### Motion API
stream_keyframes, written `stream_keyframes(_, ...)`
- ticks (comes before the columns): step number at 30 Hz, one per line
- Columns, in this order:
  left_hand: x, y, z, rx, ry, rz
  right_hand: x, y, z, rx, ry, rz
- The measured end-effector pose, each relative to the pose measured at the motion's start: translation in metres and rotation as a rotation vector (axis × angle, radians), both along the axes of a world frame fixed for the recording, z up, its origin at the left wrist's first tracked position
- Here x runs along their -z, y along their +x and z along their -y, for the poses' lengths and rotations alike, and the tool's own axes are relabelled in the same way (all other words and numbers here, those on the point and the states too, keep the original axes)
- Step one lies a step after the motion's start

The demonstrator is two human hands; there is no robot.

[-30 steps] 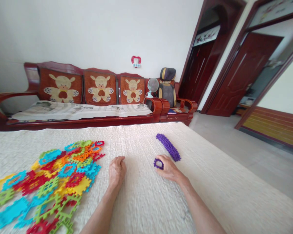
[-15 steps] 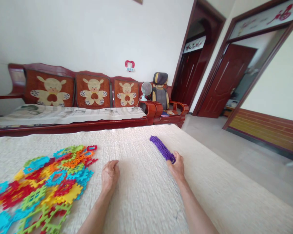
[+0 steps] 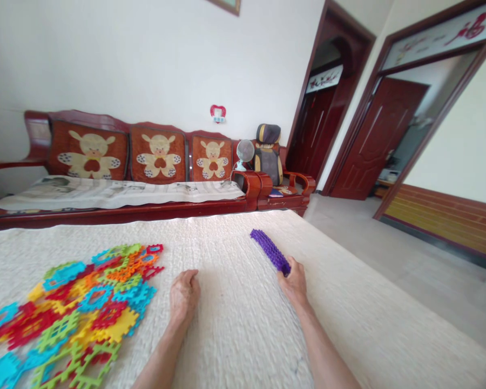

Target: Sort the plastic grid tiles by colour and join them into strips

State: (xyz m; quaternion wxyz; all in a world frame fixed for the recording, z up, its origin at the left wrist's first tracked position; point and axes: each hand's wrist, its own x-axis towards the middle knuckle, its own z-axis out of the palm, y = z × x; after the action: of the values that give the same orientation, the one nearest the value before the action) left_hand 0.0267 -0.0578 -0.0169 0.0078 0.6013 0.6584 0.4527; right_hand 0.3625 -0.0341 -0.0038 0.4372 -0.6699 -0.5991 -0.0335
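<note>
Fingers [image 3: 297,266] of right hand [image 3: 294,281] clamped on near end of purple row [image 3: 268,249], already lined up on counter [image 3: 235,329]; left hand [image 3: 184,294] curled, closure unclear; multicoloured heap [image 3: 67,308] beside it, unaligned.

The row of pieces [image 3: 270,252] is purple, the pile [image 3: 60,327] red, yellow, blue, green and orange.

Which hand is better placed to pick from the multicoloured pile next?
Probably the left hand: it is nearer the pile, with nothing visibly held. The right hand clasps the purple row.
</note>
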Motion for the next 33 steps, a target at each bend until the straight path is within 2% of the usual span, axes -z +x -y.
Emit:
stream_keyframes(5,0.002,0.000,-0.003,0.008,0.006,0.029,-0.013,-0.008,0.004,0.014,0.095,0.045)
stream_keyframes(9,-0.004,0.002,0.000,0.002,-0.035,0.067,-0.023,-0.036,0.013,-0.167,0.194,0.079)
stream_keyframes(11,-0.011,0.004,0.005,0.022,-0.070,0.091,-0.020,-0.058,0.019,-0.291,0.141,0.100)
stream_keyframes(13,-0.019,0.004,0.009,0.102,-0.114,0.113,-0.013,-0.079,0.026,-0.377,0.053,0.133)
stream_keyframes(17,-0.030,-0.009,0.025,0.118,-0.135,0.075,-0.001,-0.108,0.038,-0.396,-0.091,0.264)
stream_keyframes(19,-0.034,-0.021,0.039,0.124,-0.135,0.056,-0.001,-0.112,0.042,-0.401,-0.095,0.327)
stream_keyframes(23,-0.046,-0.054,0.068,0.126,-0.125,0.020,-0.007,-0.111,0.046,-0.376,-0.081,0.364)
stream_keyframes(26,-0.059,-0.090,0.086,0.046,-0.082,-0.002,-0.009,-0.111,0.046,-0.370,-0.093,0.364)
stream_keyframes(29,-0.069,-0.140,0.100,-0.173,-0.066,-0.006,-0.007,-0.110,0.043,-0.370,-0.108,0.343)
stream_keyframes(33,-0.074,-0.218,0.112,-0.473,-0.117,0.021,-0.003,-0.108,0.040,-0.376,-0.126,0.318)
